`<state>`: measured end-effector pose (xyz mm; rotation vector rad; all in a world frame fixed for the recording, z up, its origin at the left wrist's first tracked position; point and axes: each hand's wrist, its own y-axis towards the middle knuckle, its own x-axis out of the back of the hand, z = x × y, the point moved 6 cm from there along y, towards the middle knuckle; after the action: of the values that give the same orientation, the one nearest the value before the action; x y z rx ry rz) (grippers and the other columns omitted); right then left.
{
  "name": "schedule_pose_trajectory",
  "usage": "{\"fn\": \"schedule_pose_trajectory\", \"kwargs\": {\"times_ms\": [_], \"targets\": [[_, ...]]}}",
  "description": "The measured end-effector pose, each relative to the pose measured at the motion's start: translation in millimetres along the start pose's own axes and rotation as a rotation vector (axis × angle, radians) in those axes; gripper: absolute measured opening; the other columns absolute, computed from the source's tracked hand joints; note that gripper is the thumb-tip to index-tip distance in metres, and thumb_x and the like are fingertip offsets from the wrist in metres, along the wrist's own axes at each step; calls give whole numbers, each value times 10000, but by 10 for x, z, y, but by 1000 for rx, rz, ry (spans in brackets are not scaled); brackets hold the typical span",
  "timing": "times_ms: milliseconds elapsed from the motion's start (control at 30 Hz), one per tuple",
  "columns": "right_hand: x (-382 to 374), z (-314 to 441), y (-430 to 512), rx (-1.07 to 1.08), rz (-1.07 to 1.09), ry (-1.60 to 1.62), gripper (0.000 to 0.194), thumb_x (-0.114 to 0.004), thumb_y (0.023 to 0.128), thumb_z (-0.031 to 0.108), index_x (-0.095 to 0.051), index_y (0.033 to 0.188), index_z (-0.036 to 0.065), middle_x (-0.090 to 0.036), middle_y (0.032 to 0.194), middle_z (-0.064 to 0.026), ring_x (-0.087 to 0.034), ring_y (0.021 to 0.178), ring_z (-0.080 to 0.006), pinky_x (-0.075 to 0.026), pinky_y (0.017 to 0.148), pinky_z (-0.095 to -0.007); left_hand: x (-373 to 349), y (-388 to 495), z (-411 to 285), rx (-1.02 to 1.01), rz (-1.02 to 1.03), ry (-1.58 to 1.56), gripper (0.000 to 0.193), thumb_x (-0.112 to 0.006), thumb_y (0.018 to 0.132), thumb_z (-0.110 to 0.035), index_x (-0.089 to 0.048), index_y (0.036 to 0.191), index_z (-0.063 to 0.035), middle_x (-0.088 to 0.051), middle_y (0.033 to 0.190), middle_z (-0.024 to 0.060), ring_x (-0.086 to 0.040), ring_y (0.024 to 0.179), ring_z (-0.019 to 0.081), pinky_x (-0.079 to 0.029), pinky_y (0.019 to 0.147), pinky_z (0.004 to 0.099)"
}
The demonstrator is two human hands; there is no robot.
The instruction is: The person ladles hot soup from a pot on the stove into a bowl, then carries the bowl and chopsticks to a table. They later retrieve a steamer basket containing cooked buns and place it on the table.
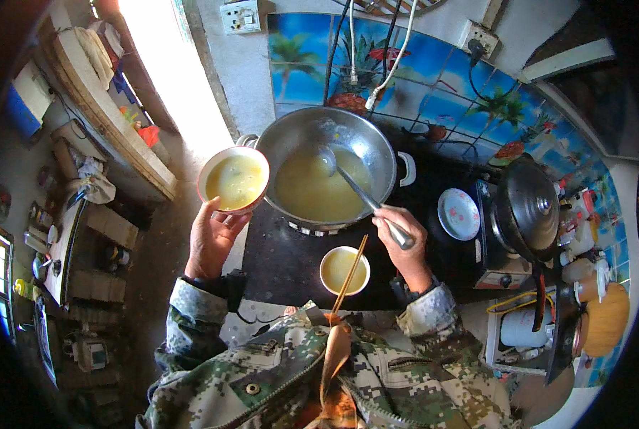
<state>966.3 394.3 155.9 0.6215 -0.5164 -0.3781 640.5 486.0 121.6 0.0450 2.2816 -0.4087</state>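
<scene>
My left hand (215, 236) holds a red-rimmed bowl (234, 179) of pale yellow soup from below, just left of a large metal wok-shaped pot (379, 140). With my right hand (402, 238) I grip the handle of a metal ladle (359, 190), whose round head rests in the cloudy yellow liquid (306, 185) inside the pot. Between my hands, nearer my body, a smaller bowl (324, 279) of similar soup stands on the black countertop (276, 268). A pair of wooden chopsticks (351, 272) lies across this bowl and reaches towards my jacket.
A floral plate (459, 214) lies right of the pot, beside a gas stove (504, 273) bearing a lidded black pan (531, 209). Bottles stand farther right. White and black cables (394, 69) hang above the pot against the tiled wall. An open doorway (164, 59) is at upper left.
</scene>
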Motion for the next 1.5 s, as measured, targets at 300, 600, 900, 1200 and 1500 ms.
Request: {"fn": "schedule_pose_trajectory", "kwargs": {"times_ms": [300, 600, 900, 1200, 1500], "targets": [[-243, 43, -129, -407, -70, 303, 99, -595, 835, 3, -630, 925, -21, -653, 830, -93, -657, 706, -150, -510, 622, -256, 15, -31, -17, -2, 16, -15, 527, -570, 853, -181, -328, 1298, -35, -432, 1243, 196, -481, 1119, 331, -437, 961, 458], [-292, -372, -226, -792, -334, 690, 191, -629, 831, 162, -624, 894, -18, -660, 818, -124, -662, 649, -202, -549, 587, -268, 5, -32, -38, 10, 24, -15, 530, -570, 849, -165, -320, 1294, -22, -437, 1239, 201, -482, 1120, 337, -419, 978, 455], [60, -249, -199, -801, -404, 729, 233, -610, 849, 206, -607, 949, -4, -653, 866, -126, -672, 710, -234, -561, 638, -313, 19, 37, 66, 65, 20, -27, 518, -578, 840, -176, -334, 1267, -11, -444, 1196, 191, -514, 1060, 336, -440, 950, 460], [627, 358, 180, -600, -455, 661, 214, -602, 853, 191, -608, 940, -5, -654, 831, -114, -673, 695, -231, -551, 608, -297, -83, 125, 249, 104, 122, 24, 475, -545, 861, -188, -356, 1268, -31, -467, 1206, 188, -510, 1098, 327, -464, 925, 432], [668, 897, 98, -427, -329, 608, 244, -510, 913, 187, -585, 986, -33, -638, 850, -135, -667, 717, -239, -556, 643, -308, -270, 211, 315, 69, 167, 32, 565, -585, 860, -231, -313, 1313, -32, -452, 1232, 209, -489, 1122, 317, -470, 922, 424]]}}
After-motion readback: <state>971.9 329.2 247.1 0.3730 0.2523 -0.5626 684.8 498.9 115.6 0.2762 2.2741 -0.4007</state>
